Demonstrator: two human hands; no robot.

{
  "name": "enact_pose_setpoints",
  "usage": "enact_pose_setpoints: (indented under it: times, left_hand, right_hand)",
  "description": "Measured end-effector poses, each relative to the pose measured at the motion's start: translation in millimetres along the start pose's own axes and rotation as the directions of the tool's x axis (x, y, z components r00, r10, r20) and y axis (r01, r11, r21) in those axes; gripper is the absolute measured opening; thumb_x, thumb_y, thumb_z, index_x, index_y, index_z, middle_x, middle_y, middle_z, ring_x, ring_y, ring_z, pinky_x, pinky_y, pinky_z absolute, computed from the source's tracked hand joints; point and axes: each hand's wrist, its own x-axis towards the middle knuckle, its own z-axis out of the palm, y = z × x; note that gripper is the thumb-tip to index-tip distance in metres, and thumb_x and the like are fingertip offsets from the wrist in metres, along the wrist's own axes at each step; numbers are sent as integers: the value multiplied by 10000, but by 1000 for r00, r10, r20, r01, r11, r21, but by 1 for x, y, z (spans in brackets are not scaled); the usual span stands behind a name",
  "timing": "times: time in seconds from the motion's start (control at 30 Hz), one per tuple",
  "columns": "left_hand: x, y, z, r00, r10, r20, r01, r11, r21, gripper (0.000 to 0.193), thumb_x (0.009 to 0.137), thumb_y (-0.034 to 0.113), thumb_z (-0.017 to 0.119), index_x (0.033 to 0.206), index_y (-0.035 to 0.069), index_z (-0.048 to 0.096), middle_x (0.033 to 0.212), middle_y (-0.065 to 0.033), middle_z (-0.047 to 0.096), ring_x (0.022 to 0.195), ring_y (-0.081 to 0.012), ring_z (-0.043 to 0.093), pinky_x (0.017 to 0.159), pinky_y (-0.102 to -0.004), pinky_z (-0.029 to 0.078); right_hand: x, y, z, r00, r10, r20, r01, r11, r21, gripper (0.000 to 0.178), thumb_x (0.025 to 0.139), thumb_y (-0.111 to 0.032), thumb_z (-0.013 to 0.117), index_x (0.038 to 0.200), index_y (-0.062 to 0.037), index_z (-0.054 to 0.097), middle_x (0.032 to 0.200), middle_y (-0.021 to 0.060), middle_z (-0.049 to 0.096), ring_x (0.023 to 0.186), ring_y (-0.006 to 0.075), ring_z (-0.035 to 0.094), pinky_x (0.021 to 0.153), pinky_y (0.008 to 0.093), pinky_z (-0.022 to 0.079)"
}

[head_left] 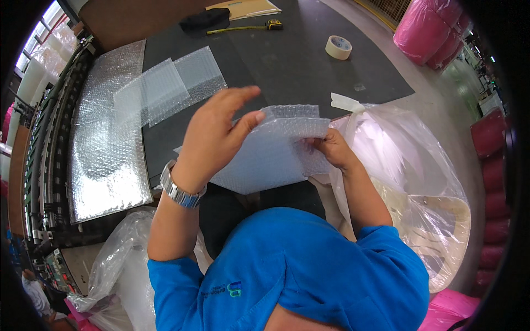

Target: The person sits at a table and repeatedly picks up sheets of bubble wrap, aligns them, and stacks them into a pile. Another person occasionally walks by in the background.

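Observation:
In front of my body, several bubble wrap pouches point(259, 157) are held up at the near edge of the dark table. My right hand point(333, 148) pinches their right side between thumb and fingers. My left hand point(221, 124), with a metal watch point(179, 187) on its wrist, is raised at their upper left, thumb and fingers apart. Whether its palm touches the pouches is hidden. Two flat bubble wrap pouches point(190, 77) lie overlapping on the table to the far left of that hand.
A long bubble wrap sheet point(107, 165) lies beside the roller machine point(47, 143) on the left. Farther back are a tape roll point(338, 48), a tape measure point(273, 25) and a black cloth-like item point(204, 20). A clear plastic bag point(386, 149) stands at my right; pink wrapped bundles point(428, 30) lie beyond.

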Motion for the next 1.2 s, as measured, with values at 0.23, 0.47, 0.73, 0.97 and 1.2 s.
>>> enact_pose_setpoints:
  times: [0.23,0.47,0.73,0.97,1.2]
  left_hand:
    - [-16,-21,25,956,-271,-113,250,952,-176,193,822,207,565,781,18,555,662,-23,542,608,-80,504,546,-210,397]
    - [-37,-74,-8,822,-386,-418,273,912,-306,196,793,194,610,718,29,536,621,18,503,579,-44,418,529,-189,348]
    - [-70,-142,-13,710,-621,-332,553,784,-282,307,851,297,508,705,27,509,583,-13,462,545,-92,421,508,-237,355]
    - [-49,-177,-1,927,-306,-214,374,755,538,318,801,364,514,958,93,573,1042,-117,526,979,-279,492,803,-420,378]
    - [-18,-196,37,920,-380,-101,317,565,762,539,793,548,403,1193,192,466,1284,-123,357,1207,-323,291,906,-591,214]
  right_hand:
    - [-12,-5,-2,999,32,14,-30,990,-138,199,799,-68,544,990,-28,584,906,29,588,844,121,529,752,262,420]
    - [-97,37,-107,849,291,-442,-162,938,305,354,758,-51,518,1105,-8,466,807,39,532,678,129,507,580,268,427]
    - [-381,236,-203,-193,656,-730,-168,710,683,400,838,-345,457,1126,-67,469,1074,98,524,977,254,498,800,430,417]
    - [-282,175,-159,-527,610,-591,-58,668,742,596,770,-358,558,1215,-21,349,1154,181,448,1037,330,453,819,441,414]
    - [-184,111,-200,105,-569,-816,-803,435,-406,608,767,-258,592,1238,16,321,1204,202,401,1154,320,342,969,390,269]
